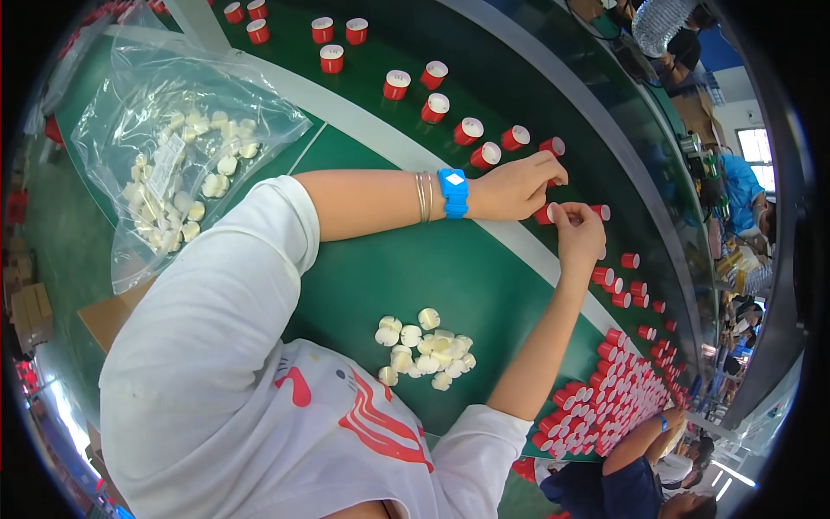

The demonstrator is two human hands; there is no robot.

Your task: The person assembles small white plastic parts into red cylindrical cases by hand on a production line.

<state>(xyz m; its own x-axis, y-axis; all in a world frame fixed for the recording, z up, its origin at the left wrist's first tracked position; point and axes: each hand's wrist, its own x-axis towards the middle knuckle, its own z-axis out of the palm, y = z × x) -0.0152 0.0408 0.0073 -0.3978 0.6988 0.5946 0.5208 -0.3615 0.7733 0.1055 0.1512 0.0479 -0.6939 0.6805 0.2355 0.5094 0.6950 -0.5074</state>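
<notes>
White sleeve (212, 303) nearest the camera. Left hand (516, 186), fingers curled, over/beside 1 red cup (544, 214); can't tell if it grips. Right hand (581, 235), thumb and finger drawn narrow at that cup's open end; can't tell what, if anything, is pinched. Cup is at the inner edge of the green belt (484, 65), between the 2 hands. Likely light, stiff, smooth, easily tipped, not very fragile; best held by the side wall, rim free. Cream discs (437, 350) loose on the green table (372, 268).

Passing room lies over the green tabletop (372, 275) between the left forearm (367, 204) and the cream discs (439, 348). A heap of red cups (609, 394) blocks the lower right.
</notes>
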